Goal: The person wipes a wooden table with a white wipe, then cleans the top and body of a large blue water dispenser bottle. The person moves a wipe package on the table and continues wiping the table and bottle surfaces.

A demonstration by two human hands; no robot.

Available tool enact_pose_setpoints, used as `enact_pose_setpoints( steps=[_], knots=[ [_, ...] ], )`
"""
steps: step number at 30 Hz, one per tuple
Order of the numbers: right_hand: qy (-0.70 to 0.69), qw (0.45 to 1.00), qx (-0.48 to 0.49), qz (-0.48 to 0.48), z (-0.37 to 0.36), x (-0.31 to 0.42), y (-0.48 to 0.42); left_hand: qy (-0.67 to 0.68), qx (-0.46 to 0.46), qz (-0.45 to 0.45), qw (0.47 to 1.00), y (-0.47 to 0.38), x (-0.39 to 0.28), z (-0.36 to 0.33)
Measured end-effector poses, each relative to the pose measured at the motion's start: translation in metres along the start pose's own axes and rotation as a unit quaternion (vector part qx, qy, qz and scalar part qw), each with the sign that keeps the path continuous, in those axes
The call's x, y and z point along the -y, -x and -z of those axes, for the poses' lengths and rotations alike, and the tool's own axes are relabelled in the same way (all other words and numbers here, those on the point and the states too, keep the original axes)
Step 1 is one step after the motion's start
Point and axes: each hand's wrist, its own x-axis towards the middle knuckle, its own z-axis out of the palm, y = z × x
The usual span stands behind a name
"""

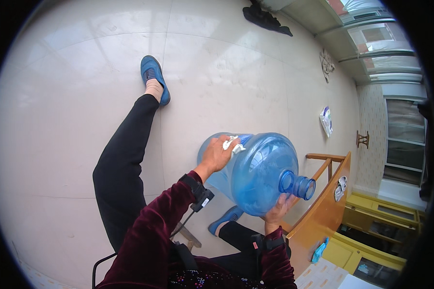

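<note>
A large blue clear plastic water jug (264,169) lies tilted in front of me, its open neck pointing to the lower right. Against its side, my left hand (217,153) presses a crumpled white cloth or tissue (233,144), beside a blue label patch. My right hand (279,211) supports the jug from below, near the neck; part of its fingers is hidden behind the plastic.
Right of the jug stands a wooden table (320,206) bearing a grey-white cloth (340,188) and a turquoise cloth (320,250). A plastic packet (326,121), a rag (326,65) and a dark item (266,18) lie on the tiled floor. A small stool (362,139) is farther off.
</note>
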Motion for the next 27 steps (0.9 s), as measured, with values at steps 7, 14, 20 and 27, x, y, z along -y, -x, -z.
enact_pose_setpoints(
  steps=[7, 14, 20, 27],
  knots=[
    [0.112, 0.992, -0.012, 0.051, 0.0, 0.005, -0.004, 0.054, -0.07, -0.106, 0.99, 0.02, -0.019, -0.009],
    [0.047, 0.998, -0.013, 0.038, 0.002, -0.007, 0.002, -0.108, -0.06, 0.095, 0.988, -0.022, 0.069, -0.006],
    [0.068, 0.997, -0.012, 0.044, 0.009, -0.014, 0.004, -0.173, -0.039, 0.115, 0.977, -0.063, 0.092, -0.006],
    [0.334, 0.912, 0.018, 0.236, 0.018, -0.022, 0.004, -0.181, -0.072, -0.127, 0.973, -0.043, 0.077, -0.002]
  ],
)
